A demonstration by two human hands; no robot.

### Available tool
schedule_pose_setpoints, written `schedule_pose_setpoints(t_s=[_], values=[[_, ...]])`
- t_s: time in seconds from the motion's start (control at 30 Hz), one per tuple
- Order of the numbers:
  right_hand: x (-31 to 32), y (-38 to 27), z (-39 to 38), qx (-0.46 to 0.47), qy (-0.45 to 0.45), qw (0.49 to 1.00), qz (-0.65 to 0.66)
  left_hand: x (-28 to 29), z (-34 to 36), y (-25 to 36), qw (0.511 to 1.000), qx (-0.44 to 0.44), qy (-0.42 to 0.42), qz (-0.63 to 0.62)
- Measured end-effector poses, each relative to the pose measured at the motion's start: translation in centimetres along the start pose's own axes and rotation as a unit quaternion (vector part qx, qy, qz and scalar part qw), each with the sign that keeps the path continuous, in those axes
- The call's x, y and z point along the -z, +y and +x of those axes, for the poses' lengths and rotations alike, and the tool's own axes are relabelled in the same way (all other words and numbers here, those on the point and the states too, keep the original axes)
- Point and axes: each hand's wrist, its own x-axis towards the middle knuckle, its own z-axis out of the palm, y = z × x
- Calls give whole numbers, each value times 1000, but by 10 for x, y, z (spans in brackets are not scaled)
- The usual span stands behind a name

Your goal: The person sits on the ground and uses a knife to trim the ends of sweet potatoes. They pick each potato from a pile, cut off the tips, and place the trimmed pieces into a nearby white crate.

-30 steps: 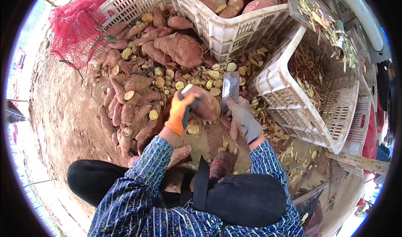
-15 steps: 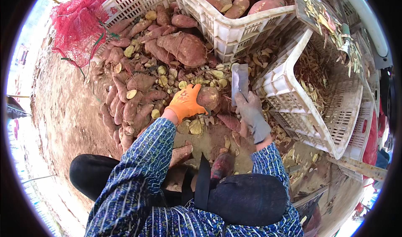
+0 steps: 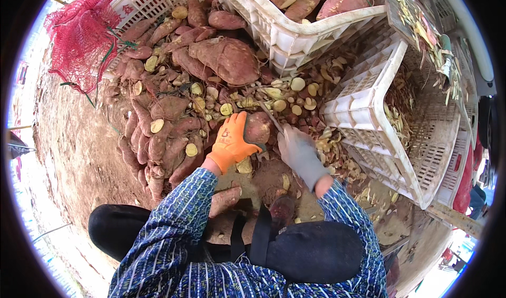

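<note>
My left hand, in an orange glove, is closed round the left side of a rounded sweet potato. In a grey glove, my right hand grips a cleaver, its thin blade seen nearly edge-on beside the potato's right side. Whether the blade touches the skin, I cannot tell. Pale cut slices lie just beyond the cleaver. To the left of my orange glove is a heap of whole sweet potatoes, and a very large sweet potato rests beyond both hands.
A white plastic crate of sweet potatoes stands at the far side. Another white crate, tipped toward me, holds thin trimmings on my right. Red mesh netting hangs at the far left. A loose sweet potato lies near my legs.
My right hand has swung the cleaver leftward to the sweet potato, and its blade has turned from broadside to edge-on. My left hand keeps its hold. The view has shifted slightly.
</note>
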Motion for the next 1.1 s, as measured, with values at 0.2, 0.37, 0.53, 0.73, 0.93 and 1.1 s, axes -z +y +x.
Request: schedule_pose_setpoints(t_s=[0.2, 0.37, 0.53, 0.73, 0.93, 1.1], values=[[-40, 26, 26, -43, -15, 969, 242, -11, -15, -8, 998, 20, 33, -48], [-35, 18, -5, -136, -37, 815, 563, 3, -18, -24, 886, 137, 91, -434], [-55, 55, -23, -100, -14, 862, 497, 88, 1, 24, 697, -21, 149, -701], [-73, 49, -19, -69, 11, 807, 587, 242, 74, 162, 711, -396, 232, -533], [4, 14, -50, -114, 33, 809, 576, 94, -28, 95, 948, -299, 38, 104], [-23, 22, -37, -70, 21, 805, 589, -10, -150, -10, 877, -117, -356, 303]])
